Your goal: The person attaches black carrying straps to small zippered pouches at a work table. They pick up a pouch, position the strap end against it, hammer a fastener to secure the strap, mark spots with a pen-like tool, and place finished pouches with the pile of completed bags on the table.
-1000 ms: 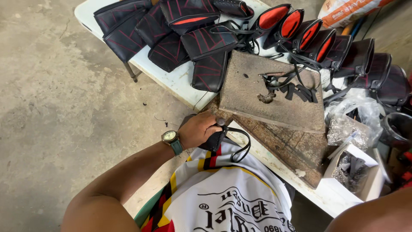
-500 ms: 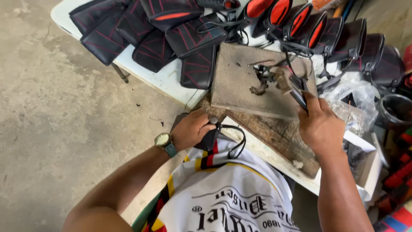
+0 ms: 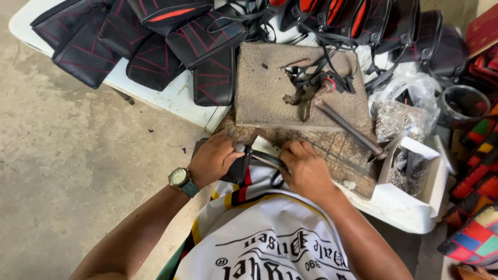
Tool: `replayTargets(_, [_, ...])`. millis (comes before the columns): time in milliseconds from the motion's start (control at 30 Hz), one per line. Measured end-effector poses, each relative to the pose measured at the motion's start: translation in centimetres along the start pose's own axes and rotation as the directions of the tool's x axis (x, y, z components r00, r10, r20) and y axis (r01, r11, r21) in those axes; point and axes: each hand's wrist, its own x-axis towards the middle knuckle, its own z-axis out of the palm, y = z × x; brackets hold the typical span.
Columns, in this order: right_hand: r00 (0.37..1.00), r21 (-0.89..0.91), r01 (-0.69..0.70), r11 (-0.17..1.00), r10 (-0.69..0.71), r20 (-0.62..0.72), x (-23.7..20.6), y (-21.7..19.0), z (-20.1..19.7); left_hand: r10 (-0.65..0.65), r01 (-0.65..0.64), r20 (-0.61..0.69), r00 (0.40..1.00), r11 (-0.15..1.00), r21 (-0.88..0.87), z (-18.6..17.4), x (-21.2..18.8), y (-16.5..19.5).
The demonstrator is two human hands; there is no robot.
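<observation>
Only one view existed: the head camera looked steeply down from above the person's chest, close to both hands, facing the surface edge, with concrete floor at left.

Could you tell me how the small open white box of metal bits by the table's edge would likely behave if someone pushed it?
The white box looks like thin card with its flap open, so it would probably flex rather than stay rigid. The metal pieces heaped inside likely make it heavy for its size. Sitting near the white table's edge, it might slide off if shoved outward.
</observation>
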Motion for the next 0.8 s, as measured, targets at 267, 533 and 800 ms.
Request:
replayTargets(267, [0.939,-0.346,0.344,0.873,-0.331,0.098,14.4,-2.8,-2.6,0.161,-0.216,0.203,0.966,0.932,0.290,-0.2,0.4,0.1])
replayTargets(533, [0.852,0.017,0.407,0.913,-0.373,-0.368,5.2,-4.6,-1.6,0.112,-0.113,0.014,0.994,0.973,0.201,0.2,0.0,-0.2])
replayTargets(800, [0.968,0.256,0.250,0.934,-0.235,-0.087,0.3,-2.6,9.9,0.091,-0.077,-0.070,0.993,0.980,0.185,0.4,0.3,0.6])
